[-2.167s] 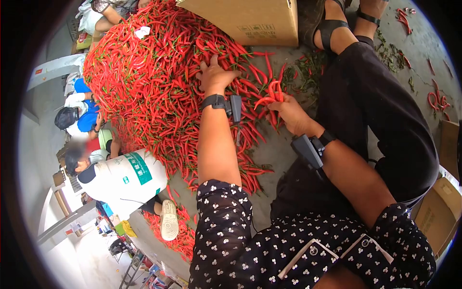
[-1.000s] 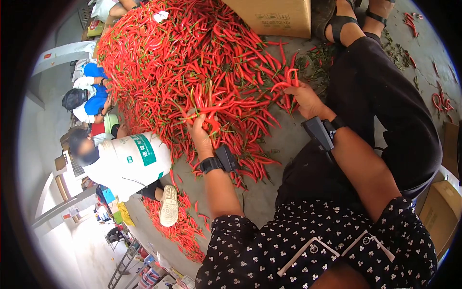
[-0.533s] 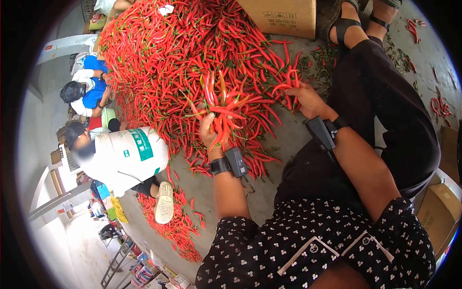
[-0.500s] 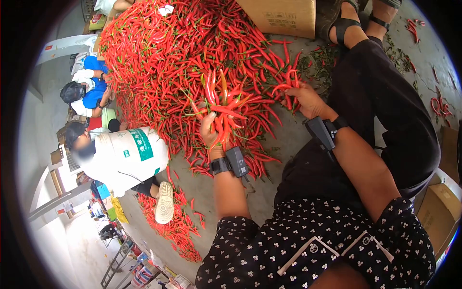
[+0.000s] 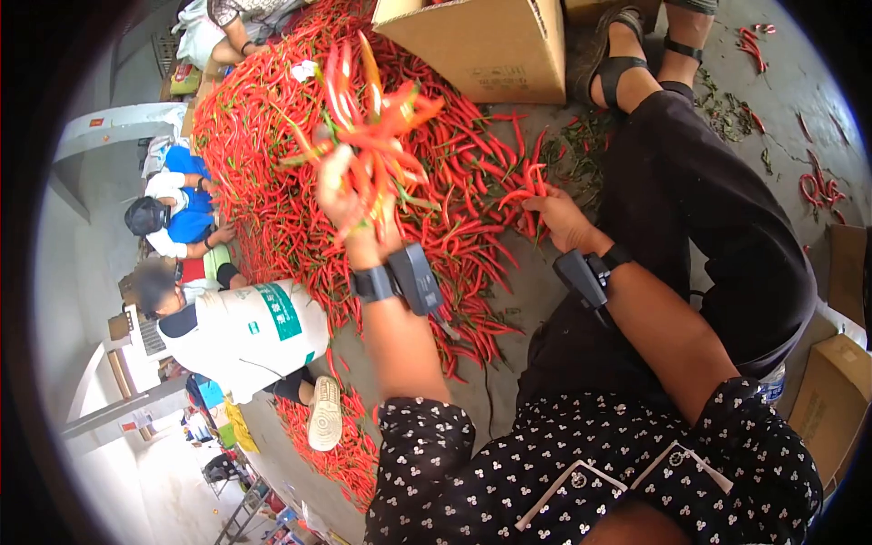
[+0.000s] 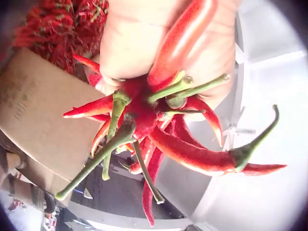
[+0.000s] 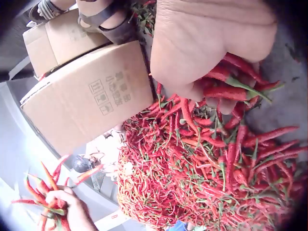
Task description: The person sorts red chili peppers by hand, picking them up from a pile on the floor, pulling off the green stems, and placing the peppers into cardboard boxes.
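In the head view my left hand [image 5: 341,186] grips a bunch of red chili peppers [image 5: 381,136] and holds it up over the chili pile [image 5: 263,154]. The left wrist view shows green stems and red tips of this bunch [image 6: 192,154] sticking out around the curled fingers. At the pile's near right edge, low by the floor, my right hand [image 5: 565,222] holds a few red chilies [image 5: 525,193]. The right wrist view has these chilies [image 7: 224,91] lying under the palm, their stems pointing outward; the fingertips are partly hidden.
A cardboard box [image 5: 481,68] stands open beyond the pile, beside another person's sandaled feet [image 5: 627,77]. To the left a person sits with a white bucket [image 5: 259,322]. Leaf scraps [image 5: 590,141] and stray chilies [image 5: 817,186] lie on the floor.
The left hand went from spread on the pile to gathering a bunch of chilies, then rose with it toward the box. The right hand keeps its chilies in about the same place.
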`<state>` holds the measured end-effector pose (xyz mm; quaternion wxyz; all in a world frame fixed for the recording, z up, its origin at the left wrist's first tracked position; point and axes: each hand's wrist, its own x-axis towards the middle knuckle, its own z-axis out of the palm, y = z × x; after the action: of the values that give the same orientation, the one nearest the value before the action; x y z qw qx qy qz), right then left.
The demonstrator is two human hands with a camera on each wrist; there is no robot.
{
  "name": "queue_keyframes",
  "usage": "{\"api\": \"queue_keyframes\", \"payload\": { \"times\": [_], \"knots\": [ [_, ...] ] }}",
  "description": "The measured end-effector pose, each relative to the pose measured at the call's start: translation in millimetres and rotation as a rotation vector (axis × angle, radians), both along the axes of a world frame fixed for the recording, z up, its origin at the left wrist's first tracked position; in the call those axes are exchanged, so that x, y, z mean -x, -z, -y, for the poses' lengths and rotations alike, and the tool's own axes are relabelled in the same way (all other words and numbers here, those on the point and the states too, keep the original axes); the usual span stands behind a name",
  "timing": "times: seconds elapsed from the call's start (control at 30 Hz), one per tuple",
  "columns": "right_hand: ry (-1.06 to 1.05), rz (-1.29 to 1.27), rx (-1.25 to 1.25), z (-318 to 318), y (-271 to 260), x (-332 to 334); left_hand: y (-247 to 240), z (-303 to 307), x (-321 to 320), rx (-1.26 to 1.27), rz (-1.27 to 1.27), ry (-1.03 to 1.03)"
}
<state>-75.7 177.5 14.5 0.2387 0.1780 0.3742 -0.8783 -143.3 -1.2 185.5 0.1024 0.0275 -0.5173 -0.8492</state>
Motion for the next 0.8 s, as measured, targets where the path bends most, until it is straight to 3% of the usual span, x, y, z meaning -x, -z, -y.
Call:
{"api": "queue_keyframes", "payload": {
  "times": [0.07,0.2,0.27,0.33,0.4,0.43,0.47,0.53,0.57,0.6,0.63,0.67,0.8],
  "knots": [
    [0.021,0.022,0.006,-1.1,-4.5,0.5,-33.2,-23.1,26.9,-0.002,-0.130,0.239],
    [-0.023,0.025,-0.038,-3.4,-3.8,2.0,-80.1,-77.3,81.9,0.141,-0.278,0.270],
    [-0.045,0.036,-0.062,-2.1,-4.3,3.0,-69.9,-81.7,138.6,1.115,-1.052,-0.012],
    [0.052,0.055,0.012,0.3,-4.3,3.1,-71.0,-117.1,159.3,0.313,-0.200,0.292],
    [0.074,0.060,0.022,-0.8,-4.6,2.4,-66.6,-135.6,147.5,0.593,-0.185,0.282],
    [0.095,0.060,0.032,-1.9,-5.4,2.3,-77.2,-141.3,139.0,0.834,0.113,0.172],
    [0.099,0.064,0.035,-2.0,-3.2,2.6,-66.5,-129.8,150.2,0.837,0.115,0.177],
    [0.130,0.081,0.006,-1.7,0.8,3.3,-44.0,-99.6,170.2,0.993,-0.559,0.204],
    [0.132,0.085,0.010,-1.7,1.3,3.2,-40.9,-107.7,134.7,0.840,-0.479,0.002],
    [0.173,0.087,-0.011,-1.4,0.9,3.4,-32.6,-96.8,122.3,1.085,-0.736,-0.138],
    [0.217,0.087,-0.033,-1.3,0.5,4.6,-14.8,-82.8,107.4,1.204,-0.711,-0.212],
    [0.223,0.087,-0.031,-1.2,1.2,6.4,1.7,-87.1,78.1,1.103,-0.577,-0.195],
    [0.310,0.103,-0.094,-1.8,-1.0,4.1,93.9,-60.8,23.0,1.581,-0.496,0.263]
  ]
}}
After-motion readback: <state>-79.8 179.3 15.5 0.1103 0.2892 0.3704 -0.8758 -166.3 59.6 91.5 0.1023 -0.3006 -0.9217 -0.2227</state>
